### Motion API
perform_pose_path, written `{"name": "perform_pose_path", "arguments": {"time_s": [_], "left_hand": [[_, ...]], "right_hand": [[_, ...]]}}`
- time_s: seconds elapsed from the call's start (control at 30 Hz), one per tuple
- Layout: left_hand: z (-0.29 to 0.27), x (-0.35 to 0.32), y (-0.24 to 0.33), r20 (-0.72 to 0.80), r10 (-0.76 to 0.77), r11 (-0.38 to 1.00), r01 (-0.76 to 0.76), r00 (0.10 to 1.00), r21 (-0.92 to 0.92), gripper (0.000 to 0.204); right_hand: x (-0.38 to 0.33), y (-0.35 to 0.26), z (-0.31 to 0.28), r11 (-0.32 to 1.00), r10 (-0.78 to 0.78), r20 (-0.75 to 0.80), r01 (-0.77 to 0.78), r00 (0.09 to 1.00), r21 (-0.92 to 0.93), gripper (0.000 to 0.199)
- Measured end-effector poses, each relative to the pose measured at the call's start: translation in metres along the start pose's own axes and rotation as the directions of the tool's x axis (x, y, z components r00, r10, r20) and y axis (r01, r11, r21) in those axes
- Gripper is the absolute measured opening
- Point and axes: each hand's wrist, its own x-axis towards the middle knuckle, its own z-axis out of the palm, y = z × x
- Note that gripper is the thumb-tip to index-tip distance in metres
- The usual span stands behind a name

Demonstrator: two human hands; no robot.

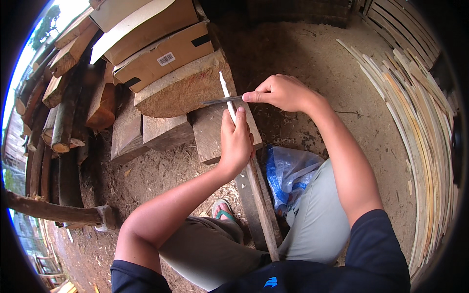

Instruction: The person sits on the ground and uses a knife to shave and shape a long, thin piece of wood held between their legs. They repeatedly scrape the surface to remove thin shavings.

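Note:
My left hand (236, 142) is closed around a long wooden stick (225, 88), whose upper end is pale, bare wood with a narrowed tip. Below the fist a brown length in the same line runs down to my lap; the fingers cover where the two parts meet. In my right hand (286, 94) is a knife (222, 100), gripped with the thumb along the handle. Its dark blade lies across the pale part of the stick, just above my left hand, pointing left. Behind both hands stands a thick sawn timber block (183, 88).
Cardboard boxes (163, 53) sit on the timber block. Stacked logs (62, 124) fill the left side, and a hafted tool (53, 211) juts in below them. Long wooden strips (415, 127) lie at right. A blue and clear plastic bag (290, 171) rests beside my leg.

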Motion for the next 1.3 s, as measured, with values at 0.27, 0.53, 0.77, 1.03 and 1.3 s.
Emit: {"name": "perform_pose_path", "arguments": {"time_s": [0.27,0.53,0.77,1.03,1.3], "left_hand": [[0.002,0.000,0.001,-0.031,-0.050,0.997,0.048,0.998,-0.063,0.024],[0.029,-0.029,0.030,0.138,0.010,0.986,0.013,0.990,-0.166,0.024],[0.005,-0.015,0.013,0.052,-0.027,0.988,0.035,0.998,-0.153,0.026],[-0.016,-0.004,0.005,0.072,-0.076,0.994,0.081,0.995,-0.078,0.022],[-0.017,-0.002,0.000,0.072,-0.070,0.996,0.074,0.995,-0.056,0.022]], "right_hand": [[0.012,0.000,-0.004,0.996,-0.023,-0.132,0.012,0.991,-0.085,0.077],[0.041,0.019,0.000,0.981,0.113,-0.438,-0.029,0.892,0.194,0.075],[0.019,0.014,0.009,0.936,-0.051,-0.290,0.147,0.956,0.318,0.078],[0.007,0.014,0.012,0.915,-0.095,-0.005,0.089,0.996,0.395,0.065],[0.004,-0.017,0.022,0.799,-0.081,0.034,0.045,0.996,0.600,0.050]]}}
